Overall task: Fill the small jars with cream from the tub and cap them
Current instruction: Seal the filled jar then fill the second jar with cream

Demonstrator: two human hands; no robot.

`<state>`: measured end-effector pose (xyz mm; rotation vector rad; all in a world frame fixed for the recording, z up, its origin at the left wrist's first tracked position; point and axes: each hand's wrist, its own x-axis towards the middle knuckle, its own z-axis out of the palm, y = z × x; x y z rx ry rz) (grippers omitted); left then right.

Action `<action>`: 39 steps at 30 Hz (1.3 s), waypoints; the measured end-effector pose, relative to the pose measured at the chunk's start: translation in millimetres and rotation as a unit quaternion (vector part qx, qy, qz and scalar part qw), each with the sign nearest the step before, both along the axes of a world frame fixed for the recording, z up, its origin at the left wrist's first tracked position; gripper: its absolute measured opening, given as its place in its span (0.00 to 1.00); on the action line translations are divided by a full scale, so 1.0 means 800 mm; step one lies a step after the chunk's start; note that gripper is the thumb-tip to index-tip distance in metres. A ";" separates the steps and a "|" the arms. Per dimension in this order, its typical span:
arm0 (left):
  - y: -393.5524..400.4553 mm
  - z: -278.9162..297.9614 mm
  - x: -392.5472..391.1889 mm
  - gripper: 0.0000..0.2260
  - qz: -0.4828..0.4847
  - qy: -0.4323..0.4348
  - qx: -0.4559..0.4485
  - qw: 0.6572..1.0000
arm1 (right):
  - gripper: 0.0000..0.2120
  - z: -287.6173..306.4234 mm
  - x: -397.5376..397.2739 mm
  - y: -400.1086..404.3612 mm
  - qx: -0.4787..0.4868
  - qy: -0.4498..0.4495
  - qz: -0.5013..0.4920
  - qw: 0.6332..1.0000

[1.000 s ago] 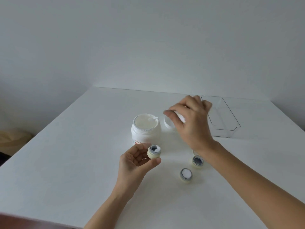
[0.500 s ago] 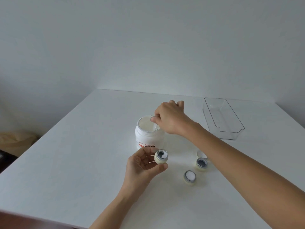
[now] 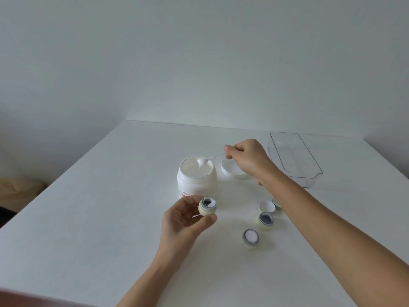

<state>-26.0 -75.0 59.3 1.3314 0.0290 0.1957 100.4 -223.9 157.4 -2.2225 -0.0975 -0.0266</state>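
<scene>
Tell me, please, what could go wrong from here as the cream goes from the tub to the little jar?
1. The scoop in the right hand carries a hanging blob of cream over the tub; it could drip on the table on the way.
2. The jar in the left hand is pinched by fingertips only and has a narrow mouth, so cream may smear its rim or it may slip.
3. The right forearm passes above two open jars, which it might knock.

White tub (image 3: pixel 197 181), pale-yellow jars (image 3: pixel 266 221), white table (image 3: pixel 88 207)
</scene>
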 end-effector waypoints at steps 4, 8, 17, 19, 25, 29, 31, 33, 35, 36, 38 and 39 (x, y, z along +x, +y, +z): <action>0.001 0.002 0.000 0.16 0.009 0.004 -0.002 1.000 | 0.16 -0.005 -0.018 -0.019 0.064 0.029 0.003 0.998; 0.001 0.003 -0.001 0.16 0.013 0.003 -0.013 1.000 | 0.18 -0.015 -0.043 -0.028 0.059 0.041 0.027 0.997; 0.001 0.003 -0.001 0.15 0.020 0.010 -0.025 0.999 | 0.20 -0.037 -0.073 -0.029 -0.026 0.010 0.034 0.999; 0.001 0.003 -0.001 0.15 0.017 0.011 -0.021 1.000 | 0.20 -0.036 -0.073 -0.033 -0.035 0.000 0.027 0.999; 0.001 0.007 -0.003 0.15 0.011 0.007 -0.009 1.000 | 0.19 -0.031 -0.071 -0.046 -0.074 -0.072 -0.013 0.995; 0.001 0.006 -0.003 0.14 0.012 0.015 -0.008 1.000 | 0.15 -0.037 -0.086 -0.041 -0.007 -0.233 -0.005 0.972; 0.001 0.006 -0.003 0.13 0.007 0.016 -0.012 1.000 | 0.12 -0.042 -0.094 -0.035 -0.034 -0.326 0.000 0.945; 0.001 0.007 -0.003 0.13 0.007 0.016 -0.015 1.000 | 0.11 -0.050 -0.099 -0.031 -0.086 -0.419 0.004 0.904; 0.000 0.007 -0.003 0.13 0.009 0.016 -0.016 1.000 | 0.12 -0.058 -0.101 -0.033 -0.134 -0.503 0.015 0.854; 0.000 0.008 -0.003 0.13 0.009 0.015 -0.018 1.000 | 0.12 -0.061 -0.102 -0.035 -0.157 -0.536 0.021 0.829; 0.000 0.008 -0.003 0.12 0.006 0.012 -0.019 1.000 | 0.12 -0.068 -0.106 -0.040 -0.199 -0.584 0.026 0.787; 0.000 0.007 -0.003 0.12 0.005 0.012 -0.019 1.000 | 0.12 -0.071 -0.108 -0.042 -0.209 -0.601 0.032 0.771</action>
